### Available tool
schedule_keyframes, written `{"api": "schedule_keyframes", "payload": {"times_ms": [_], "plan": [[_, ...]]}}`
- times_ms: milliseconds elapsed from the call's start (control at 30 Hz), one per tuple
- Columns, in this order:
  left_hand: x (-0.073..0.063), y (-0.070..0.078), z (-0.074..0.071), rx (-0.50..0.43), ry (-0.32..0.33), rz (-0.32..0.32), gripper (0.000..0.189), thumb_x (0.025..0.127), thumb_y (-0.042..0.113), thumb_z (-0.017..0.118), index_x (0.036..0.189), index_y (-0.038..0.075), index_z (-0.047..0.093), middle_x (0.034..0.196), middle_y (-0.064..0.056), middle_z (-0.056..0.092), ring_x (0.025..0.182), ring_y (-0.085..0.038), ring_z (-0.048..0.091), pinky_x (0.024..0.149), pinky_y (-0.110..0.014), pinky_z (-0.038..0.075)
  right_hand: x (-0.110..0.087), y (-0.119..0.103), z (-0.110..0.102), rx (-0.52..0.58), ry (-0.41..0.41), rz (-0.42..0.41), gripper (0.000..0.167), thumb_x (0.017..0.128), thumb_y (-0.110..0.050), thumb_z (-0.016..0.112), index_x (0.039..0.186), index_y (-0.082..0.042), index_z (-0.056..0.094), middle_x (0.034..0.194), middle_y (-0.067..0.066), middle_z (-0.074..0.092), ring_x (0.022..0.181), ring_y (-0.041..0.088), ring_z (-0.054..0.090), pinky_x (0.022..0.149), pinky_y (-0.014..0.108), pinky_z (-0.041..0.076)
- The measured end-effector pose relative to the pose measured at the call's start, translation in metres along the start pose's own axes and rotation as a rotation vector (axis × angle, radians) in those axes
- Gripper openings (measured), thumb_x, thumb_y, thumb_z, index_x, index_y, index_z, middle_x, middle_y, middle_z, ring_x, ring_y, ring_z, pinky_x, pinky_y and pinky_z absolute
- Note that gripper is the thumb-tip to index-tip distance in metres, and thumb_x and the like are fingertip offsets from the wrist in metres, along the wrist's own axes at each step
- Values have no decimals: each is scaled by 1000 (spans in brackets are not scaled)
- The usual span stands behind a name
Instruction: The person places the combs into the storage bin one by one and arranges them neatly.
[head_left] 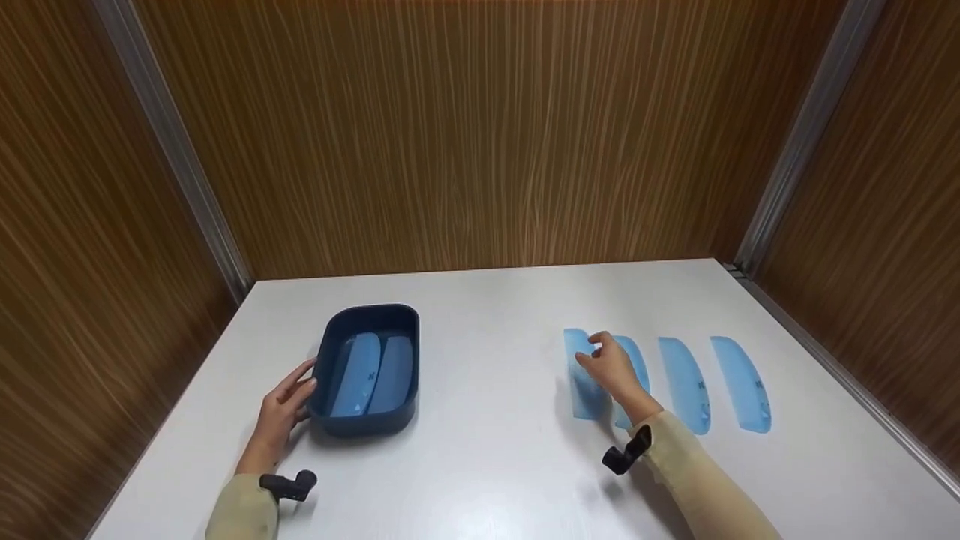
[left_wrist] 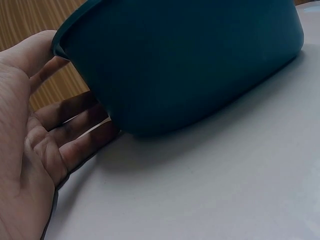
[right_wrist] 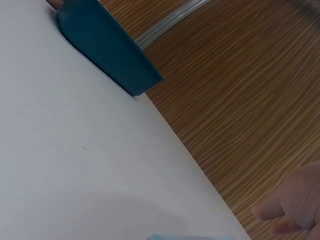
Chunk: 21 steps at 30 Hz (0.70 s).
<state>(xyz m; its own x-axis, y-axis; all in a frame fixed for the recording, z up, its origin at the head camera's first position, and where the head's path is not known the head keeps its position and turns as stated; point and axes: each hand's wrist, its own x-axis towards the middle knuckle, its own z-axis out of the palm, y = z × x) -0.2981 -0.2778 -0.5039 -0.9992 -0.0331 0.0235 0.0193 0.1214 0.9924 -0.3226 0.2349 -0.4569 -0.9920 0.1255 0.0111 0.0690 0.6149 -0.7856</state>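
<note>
Relaxed left hand (head_left: 281,412) touches tub (head_left: 371,426) at nine o'clock; pressure could shift it. Empty, half-curled right hand (head_left: 613,373) may fumble flat sheet (head_left: 585,399).

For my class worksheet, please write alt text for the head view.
A person's left hand touches the outside of a dark blue bin holding two curved blue pieces; the right hand hovers over the leftmost two of four similar pieces on a white table.
</note>
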Motion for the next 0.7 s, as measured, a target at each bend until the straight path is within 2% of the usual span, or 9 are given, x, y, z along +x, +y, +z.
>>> {"api": "schedule_keyframes", "payload": {"times_ms": [133,200,400,567,700], "plan": [[-1,0,-1,-3,-2,-3,54,92,40,56,141,24,41,136,-11,47,123,-24,45,88,-33,44,1,-4,2,-150,-15,23,50,88,-19,62,127,7,42,118,31,46,100,40,50,81,47,42],[-1,1,-1,-14,-2,-1,54,92,40,56,141,24,41,136,-12,47,122,-24,46,87,-31,45,1,-6,3,-204,-23,48,53,87,-21,64,127,7,41,122,33,42,108,45,44,86,51,39],[-1,1,-1,-43,-6,7,54,91,38,58,141,22,42,134,-14,48,118,-24,49,82,-27,47,2,-6,8,-280,-13,122,63,81,-22,69,129,6,39,123,35,39,110,52,40,86,56,37],[0,0,-1,-8,-1,-2,55,91,40,57,141,23,41,136,-13,47,119,-23,49,83,-27,47,7,-4,13,-326,-4,172,74,75,-17,74,134,7,35,122,36,40,112,53,39,86,58,37],[0,-1,-1,1,5,-8,55,91,41,57,141,24,41,136,-11,47,122,-23,46,85,-28,46,14,-4,14,-364,-20,185,75,72,-17,77,131,9,37,117,35,44,108,51,42,86,57,38]]}}
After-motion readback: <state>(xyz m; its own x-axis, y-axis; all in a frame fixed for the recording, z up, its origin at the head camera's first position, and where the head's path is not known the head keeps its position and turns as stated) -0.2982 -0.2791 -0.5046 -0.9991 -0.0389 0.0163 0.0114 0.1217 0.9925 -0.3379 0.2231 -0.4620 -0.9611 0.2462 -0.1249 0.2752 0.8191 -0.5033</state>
